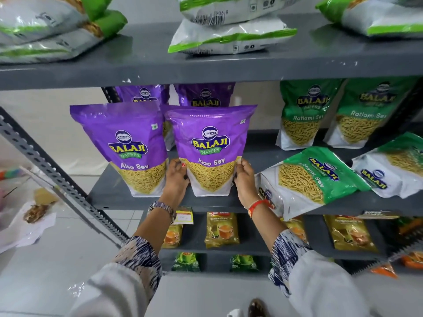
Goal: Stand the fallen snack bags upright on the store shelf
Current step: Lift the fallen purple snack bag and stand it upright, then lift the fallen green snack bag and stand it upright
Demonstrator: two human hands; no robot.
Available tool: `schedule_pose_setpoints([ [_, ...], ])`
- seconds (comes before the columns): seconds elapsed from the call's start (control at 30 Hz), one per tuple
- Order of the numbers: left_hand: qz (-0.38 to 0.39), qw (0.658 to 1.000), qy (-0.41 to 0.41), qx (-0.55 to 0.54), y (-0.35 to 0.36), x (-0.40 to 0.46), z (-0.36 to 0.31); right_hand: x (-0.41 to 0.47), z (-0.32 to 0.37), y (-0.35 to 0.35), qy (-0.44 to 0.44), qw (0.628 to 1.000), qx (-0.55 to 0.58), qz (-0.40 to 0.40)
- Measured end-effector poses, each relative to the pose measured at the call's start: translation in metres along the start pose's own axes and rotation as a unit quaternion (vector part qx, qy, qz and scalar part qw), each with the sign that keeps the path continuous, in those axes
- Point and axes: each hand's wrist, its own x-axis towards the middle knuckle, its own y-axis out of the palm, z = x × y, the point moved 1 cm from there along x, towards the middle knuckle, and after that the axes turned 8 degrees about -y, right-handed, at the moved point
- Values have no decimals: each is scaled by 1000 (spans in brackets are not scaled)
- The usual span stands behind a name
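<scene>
A purple Aloo Sev bag [211, 147] stands upright at the front of the grey middle shelf [137, 200]. My left hand [176, 177] grips its lower left edge and my right hand [245, 177] its lower right edge. A second purple Aloo Sev bag [128, 145] stands upright just to its left. Two more purple bags [206, 94] stand behind them. On the right, a green Ratlami Sev bag [313, 177] lies fallen on the shelf, and another fallen green bag [396, 163] lies beyond it. Two green bags [304, 113] stand upright at the back right.
The top shelf [206, 65] carries stacks of green-and-white bags lying flat [229, 35]. Lower shelves hold gold tea packets [222, 229] and small green packets. A slotted metal upright [57, 177] slants across the left. Papers and litter lie on the floor at left.
</scene>
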Motion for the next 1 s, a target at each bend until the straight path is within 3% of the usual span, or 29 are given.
schedule_pose_setpoints([
  [0.13, -52, 997, 55, 28, 0, -14, 11, -18, 3, -6, -59, 996, -62, -36],
  [0.23, -130, 985, 84, 77, 14, -39, 27, -50, 10, -28, -127, 981, -83, -122],
  [0.33, -209, 959, 158, 104, 42, -68, 43, -80, 26, -60, -155, 959, -24, -236],
  [0.5, -62, 967, 232, 82, 116, -93, 60, -85, 32, -132, -103, 894, 6, -436],
  [0.63, 65, 927, 298, 217, 178, -69, 45, -62, 12, -170, 81, 897, 25, -434],
  [0.7, 78, 898, 255, 350, 212, -40, 38, -56, 10, -191, 132, 914, 27, -383],
  [0.77, 110, 863, 135, 474, 239, -9, 38, -52, 15, -202, 182, 939, 56, -286],
  [0.83, 195, 817, 30, 542, 255, 10, 43, -41, 12, -210, 181, 956, 49, -225],
  [0.93, 237, 840, -103, 477, 259, 22, 51, -22, 5, -218, 181, 966, 28, -184],
  [1.0, 232, 855, -144, 441, 258, 23, 55, -17, 5, -222, 178, 959, 57, -211],
])
